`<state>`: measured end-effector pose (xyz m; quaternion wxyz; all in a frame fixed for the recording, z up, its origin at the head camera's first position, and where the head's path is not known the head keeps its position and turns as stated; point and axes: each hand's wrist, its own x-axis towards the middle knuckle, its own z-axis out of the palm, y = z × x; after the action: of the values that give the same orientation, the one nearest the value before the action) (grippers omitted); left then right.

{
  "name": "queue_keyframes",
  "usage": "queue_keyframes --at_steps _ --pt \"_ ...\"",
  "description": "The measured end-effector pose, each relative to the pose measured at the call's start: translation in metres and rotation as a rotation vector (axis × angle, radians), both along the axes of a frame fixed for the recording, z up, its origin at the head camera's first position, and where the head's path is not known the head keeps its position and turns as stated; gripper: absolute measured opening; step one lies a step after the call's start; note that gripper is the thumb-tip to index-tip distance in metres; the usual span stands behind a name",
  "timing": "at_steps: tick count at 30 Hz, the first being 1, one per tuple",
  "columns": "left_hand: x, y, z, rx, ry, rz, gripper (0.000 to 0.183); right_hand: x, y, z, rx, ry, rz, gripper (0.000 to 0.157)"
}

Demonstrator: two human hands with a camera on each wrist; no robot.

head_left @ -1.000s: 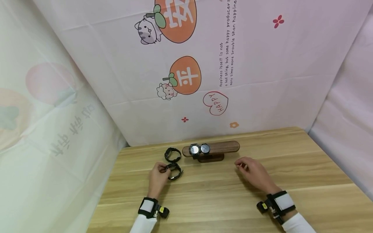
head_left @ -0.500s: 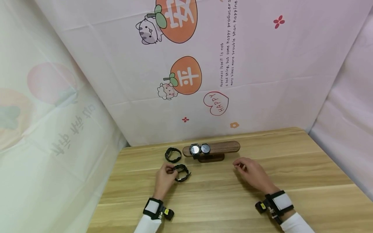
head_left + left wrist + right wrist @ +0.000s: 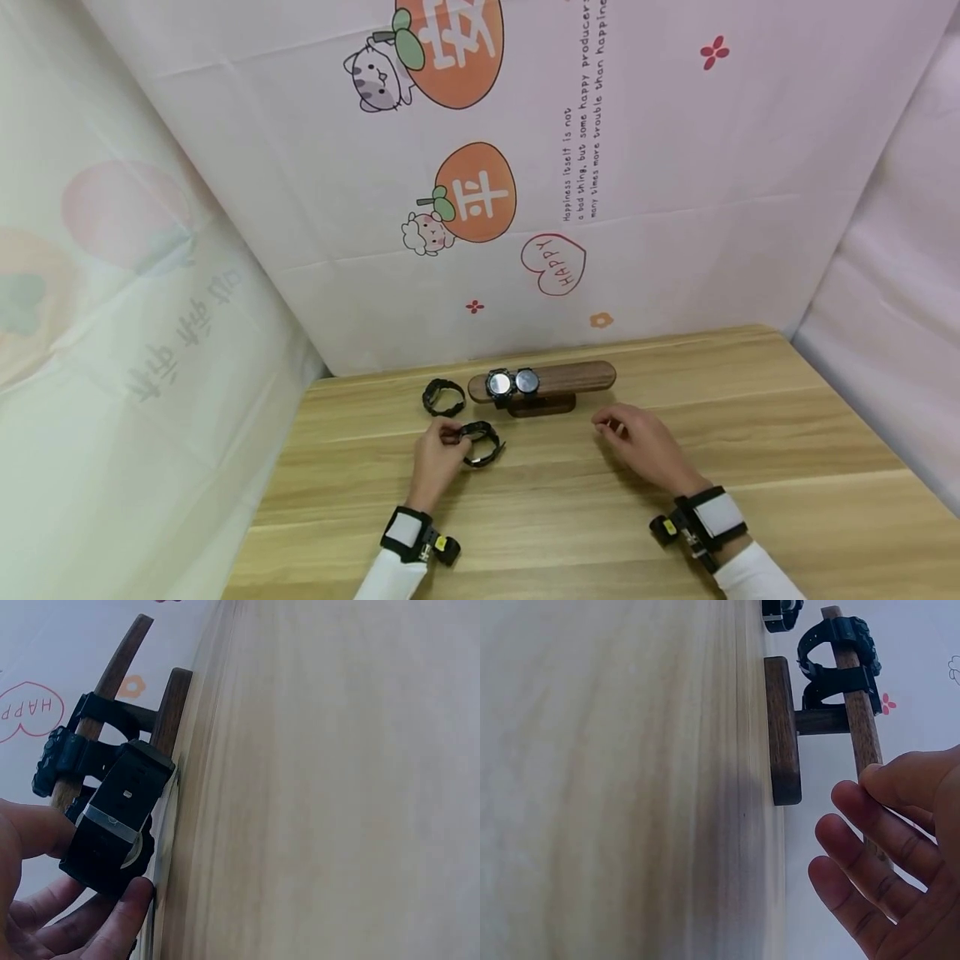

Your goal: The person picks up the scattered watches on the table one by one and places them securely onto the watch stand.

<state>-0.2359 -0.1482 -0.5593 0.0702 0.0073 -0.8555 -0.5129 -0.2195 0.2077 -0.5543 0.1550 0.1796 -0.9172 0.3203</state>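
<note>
Display stand (image 3: 576,377): one counted
Watches (image 3: 500,384) (image 3: 527,381) (image 3: 432,397) (image 3: 477,429): four counted; two mounted at far side, two unmounted
Hands (image 3: 438,457) (image 3: 648,446): two counted
Wrist cameras (image 3: 447,549) (image 3: 663,530): two counted
Table (image 3: 585,508): one counted

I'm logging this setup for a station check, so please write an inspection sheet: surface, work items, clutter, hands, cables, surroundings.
Surface: light wood-grain table.
Work items: held watch, black strap; two watches on the left part of the dark wooden stand; loose watch on the table, left of the stand.
Clutter: nothing seen.
Left hand: pinches the held watch.
Right hand: fingers loosely bent, holding nothing, near the stand's right end.
Cables: nothing seen.
Surroundings: cloth walls on three sides, the rear one printed with cartoons.
</note>
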Motion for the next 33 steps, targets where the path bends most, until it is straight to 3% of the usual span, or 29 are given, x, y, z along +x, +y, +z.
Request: queue_keyframes --at_steps 14,26,33 --pt "-0.001 0.016 -0.006 0.023 0.034 -0.029 0.019 -0.001 -0.007 0.0 -0.015 -0.024 -0.001 0.01" --pt "0.003 0.041 -0.006 0.043 0.012 -0.062 0.021 -0.001 -0.018 0.003 -0.017 -0.004 0.023 0.01" --pt "0.004 0.051 -0.008 0.079 0.01 -0.062 0.021 -0.001 -0.025 0.0 -0.022 -0.062 0.044 0.011"
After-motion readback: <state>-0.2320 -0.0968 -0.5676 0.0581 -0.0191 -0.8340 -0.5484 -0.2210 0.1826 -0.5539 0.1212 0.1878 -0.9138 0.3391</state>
